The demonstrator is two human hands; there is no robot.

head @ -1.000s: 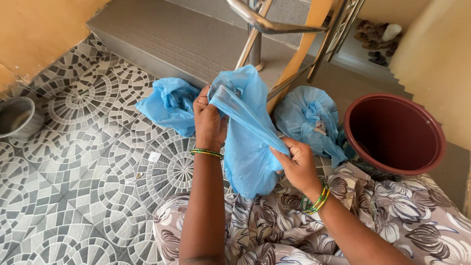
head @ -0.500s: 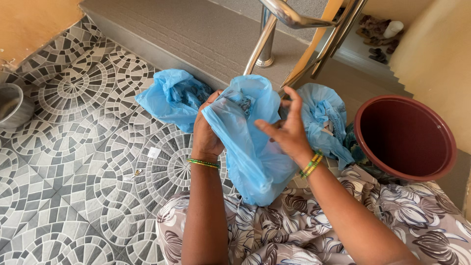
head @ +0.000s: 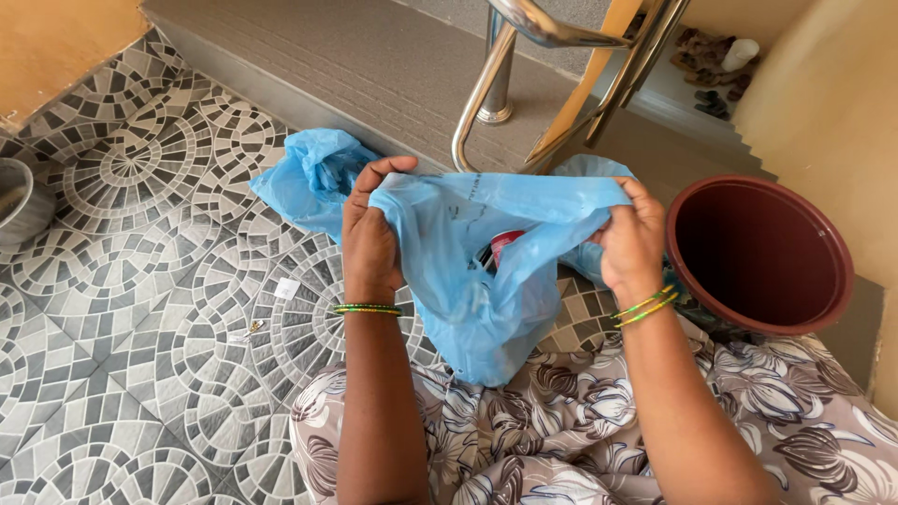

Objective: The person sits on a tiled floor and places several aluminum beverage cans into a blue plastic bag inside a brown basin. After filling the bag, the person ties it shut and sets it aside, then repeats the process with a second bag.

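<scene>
A blue plastic bag (head: 477, 281) is held stretched open above the lap, its rim pinched by the left hand (head: 369, 238) and right hand (head: 631, 243); a maroon bucket (head: 760, 252) stands just right, patterned floor tiles (head: 140, 309) lying open left

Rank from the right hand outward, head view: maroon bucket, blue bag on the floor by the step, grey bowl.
From the right hand:
1. Maroon bucket, just to its right.
2. Blue bag on the floor, left, past the left hand.
3. Grey bowl, far left edge.
</scene>
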